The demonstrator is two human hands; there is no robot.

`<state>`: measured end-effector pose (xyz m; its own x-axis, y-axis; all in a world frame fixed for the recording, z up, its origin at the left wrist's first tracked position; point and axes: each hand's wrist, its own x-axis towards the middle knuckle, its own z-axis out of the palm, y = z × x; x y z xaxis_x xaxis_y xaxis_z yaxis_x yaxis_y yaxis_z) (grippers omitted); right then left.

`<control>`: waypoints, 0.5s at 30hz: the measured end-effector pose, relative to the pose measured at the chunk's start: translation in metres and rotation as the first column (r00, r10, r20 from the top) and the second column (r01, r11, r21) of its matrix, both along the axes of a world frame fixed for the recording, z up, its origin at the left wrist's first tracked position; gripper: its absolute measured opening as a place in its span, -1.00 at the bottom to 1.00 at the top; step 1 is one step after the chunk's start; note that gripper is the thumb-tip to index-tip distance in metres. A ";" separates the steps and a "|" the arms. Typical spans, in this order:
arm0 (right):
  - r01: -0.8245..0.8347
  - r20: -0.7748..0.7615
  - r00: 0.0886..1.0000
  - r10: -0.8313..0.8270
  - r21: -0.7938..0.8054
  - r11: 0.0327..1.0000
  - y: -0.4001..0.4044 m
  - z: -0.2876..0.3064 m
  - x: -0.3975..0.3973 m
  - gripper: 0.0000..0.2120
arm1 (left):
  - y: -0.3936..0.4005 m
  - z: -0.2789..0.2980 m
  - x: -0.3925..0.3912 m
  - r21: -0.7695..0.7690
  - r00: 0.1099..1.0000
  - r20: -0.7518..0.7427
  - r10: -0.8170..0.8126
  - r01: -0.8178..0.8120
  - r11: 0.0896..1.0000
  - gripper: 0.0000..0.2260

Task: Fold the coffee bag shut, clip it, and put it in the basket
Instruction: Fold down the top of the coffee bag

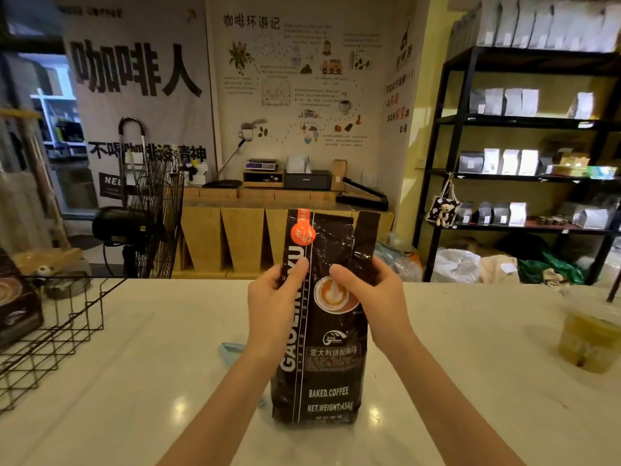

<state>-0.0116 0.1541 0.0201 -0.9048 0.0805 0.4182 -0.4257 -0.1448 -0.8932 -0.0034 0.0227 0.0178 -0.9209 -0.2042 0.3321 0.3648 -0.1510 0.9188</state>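
A tall dark brown coffee bag (327, 371) with an orange emblem and a latte picture stands upright on the white counter (453, 381). My left hand (275, 297) grips its left edge at mid-height, thumb on the front. My right hand (366, 290) grips the right edge at the same height. The bag's top is open and unfolded, its mouth standing up. A light blue clip (230, 351) lies on the counter just left of my left forearm, partly hidden. The black wire basket (64, 331) sits at the counter's left end.
Another coffee bag (16, 307) lies in the basket's left part. A plastic cup of yellow-green drink (591, 334) stands at the counter's right edge. Beyond the counter are a floor fan (151, 220), cardboard boxes and black shelves (524, 146) with bags.
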 end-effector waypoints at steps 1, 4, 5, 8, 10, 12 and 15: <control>-0.005 0.022 1.000 0.005 0.006 1.000 0.000 0.002 -0.003 -0.76 | 0.001 0.003 -0.001 0.001 1.000 0.008 0.004 -0.004 1.000 -0.89; -0.049 0.086 0.995 0.047 0.021 0.999 0.003 0.009 -0.011 -0.85 | 0.002 0.009 -0.008 0.007 0.999 0.000 0.048 -0.048 0.999 -0.80; -0.068 0.112 0.992 0.064 0.031 0.997 0.005 0.011 -0.013 -0.88 | 0.003 0.011 -0.009 0.007 0.997 -0.017 0.073 -0.072 0.997 -0.74; -0.111 0.173 0.980 0.097 0.070 0.991 0.012 0.015 -0.017 -0.96 | 0.003 0.010 -0.012 -0.016 0.987 -0.059 0.153 -0.154 0.988 -0.59; -0.107 0.199 0.976 0.088 0.087 0.990 0.015 0.016 -0.019 -0.96 | 0.002 0.007 -0.014 -0.025 0.984 -0.063 0.168 -0.170 0.985 -0.58; -0.112 0.218 0.972 0.087 0.102 0.988 0.017 0.017 -0.018 -0.95 | 0.001 0.006 -0.014 -0.033 0.984 -0.053 0.169 -0.171 0.985 -0.58; -0.124 0.224 0.970 0.099 0.097 0.988 0.019 0.017 -0.016 -0.96 | 0.004 0.006 -0.014 -0.070 0.980 -0.073 0.184 -0.190 0.979 -0.63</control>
